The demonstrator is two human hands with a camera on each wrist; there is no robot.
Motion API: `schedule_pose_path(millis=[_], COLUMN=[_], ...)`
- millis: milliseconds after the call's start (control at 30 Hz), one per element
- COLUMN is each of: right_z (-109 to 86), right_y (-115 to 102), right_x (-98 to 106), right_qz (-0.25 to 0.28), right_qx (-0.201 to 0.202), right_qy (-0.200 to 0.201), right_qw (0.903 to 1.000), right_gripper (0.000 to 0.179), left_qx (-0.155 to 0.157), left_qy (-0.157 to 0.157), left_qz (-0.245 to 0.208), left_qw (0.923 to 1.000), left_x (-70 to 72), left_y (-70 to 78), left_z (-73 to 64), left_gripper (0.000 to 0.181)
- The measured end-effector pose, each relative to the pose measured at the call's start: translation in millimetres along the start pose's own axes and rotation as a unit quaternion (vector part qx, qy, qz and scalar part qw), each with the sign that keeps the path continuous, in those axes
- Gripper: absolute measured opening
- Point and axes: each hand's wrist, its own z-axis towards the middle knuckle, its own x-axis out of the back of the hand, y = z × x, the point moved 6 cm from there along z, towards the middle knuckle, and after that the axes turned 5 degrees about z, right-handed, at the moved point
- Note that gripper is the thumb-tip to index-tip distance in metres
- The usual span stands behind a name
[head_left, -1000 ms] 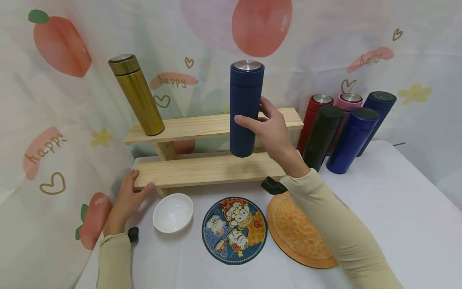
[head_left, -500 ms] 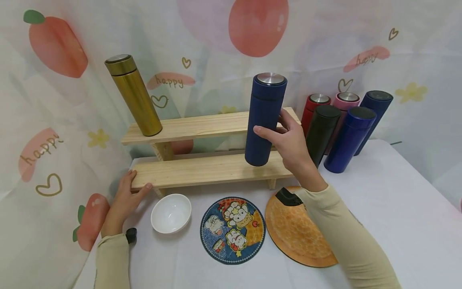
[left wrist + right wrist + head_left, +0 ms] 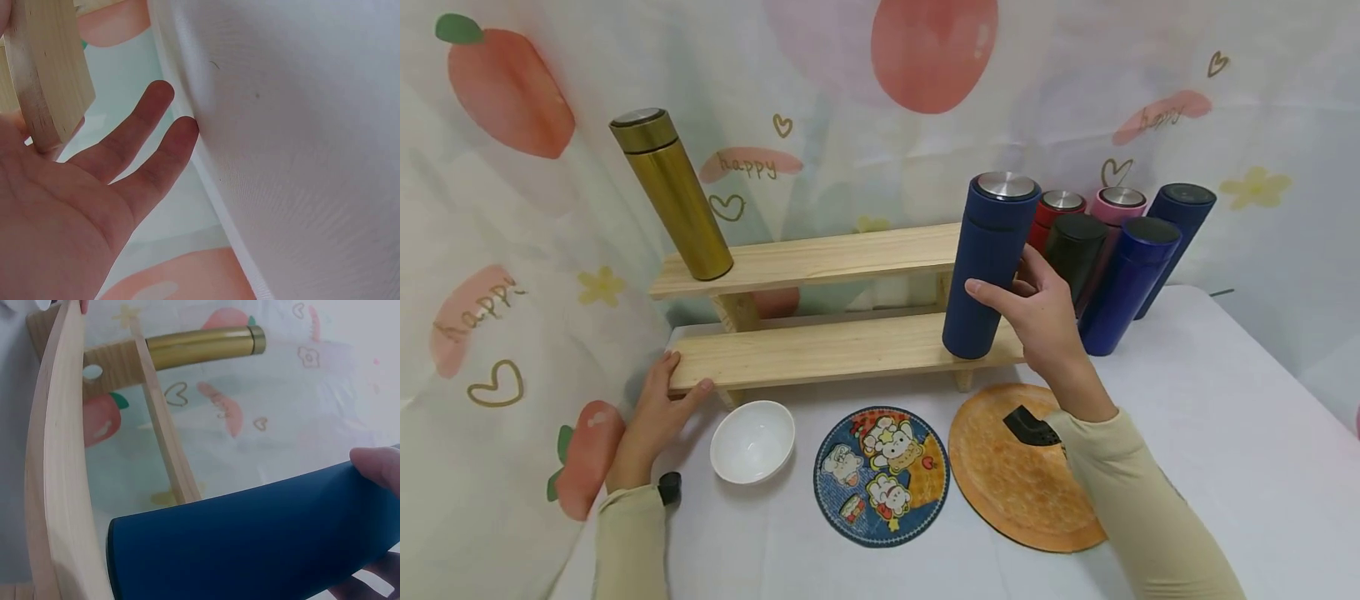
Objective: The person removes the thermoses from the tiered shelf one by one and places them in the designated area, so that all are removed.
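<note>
My right hand [image 3: 1047, 321] grips a navy blue thermos [image 3: 990, 258] with a silver-topped lid. The thermos is held nearly upright, its base close over the right part of the lower board; the right wrist view shows a narrow gap between base [image 3: 112, 556] and board [image 3: 65, 469]. My left hand [image 3: 658, 417] holds the left end of the two-tier wooden shelf's lower board [image 3: 835, 346], thumb at the front edge. In the left wrist view two fingers [image 3: 159, 156] extend past the board's end [image 3: 53, 69]. A gold thermos [image 3: 679, 204] stands on the left of the upper board [image 3: 835, 257].
Several thermoses, including a black one [image 3: 1075, 254], a bright blue one [image 3: 1127, 287] and a pink one [image 3: 1118, 204], stand right of the shelf. In front lie a white bowl [image 3: 752, 442], a round cartoon mat [image 3: 880, 525] and a round orange-brown mat [image 3: 1000, 492].
My right hand has carried the navy thermos to the right and down, from before the shelf's middle to over the lower board's right part. My left hand has stayed at the board's left end.
</note>
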Motion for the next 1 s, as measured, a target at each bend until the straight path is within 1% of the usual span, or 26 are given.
schedule_pose_path(millis=[133,367,500,633,767,900,1000], right_z=[-4.2,-9.8,-9.3,-8.6,-8.9,-9.5,-9.9], right_y=[1.0,-0.8,-2.1,-4.5,-8.4,-11.5,-12.6], right_x=[12.2,32.4,43.0,54.5,68.4,85.3,100.6], right_qz=[0.009,0.003,0.018,0.032,0.017,-0.031,-0.048], right_qx=[-0.004,-0.003,0.002,0.004,0.002,-0.006,-0.013], right_qy=[0.014,0.030,0.042,0.059,0.083,0.115,0.138], right_qw=[0.9999,0.9996,0.9990,0.9977,0.9964,0.9928,0.9892], right_gripper=[0.073,0.073,0.071,0.071,0.073,0.074,0.076], left_qx=[-0.010,0.004,0.008,0.005,0.004,0.005,0.002], left_qy=[0.007,-0.006,-0.010,-0.009,-0.008,-0.007,-0.006], left_qz=[0.000,0.007,0.009,0.009,0.007,0.008,0.009], left_qw=[0.9999,0.9999,0.9999,0.9999,0.9999,0.9999,0.9999], left_x=[2.0,-0.6,-1.0,-0.4,0.4,0.4,-0.7], left_y=[1.0,0.0,0.3,1.0,0.8,0.3,0.5], left_z=[-0.5,-0.4,-0.4,-0.9,-0.5,-0.1,0.1], left_gripper=[0.093,0.096,0.098,0.097,0.097,0.098,0.097])
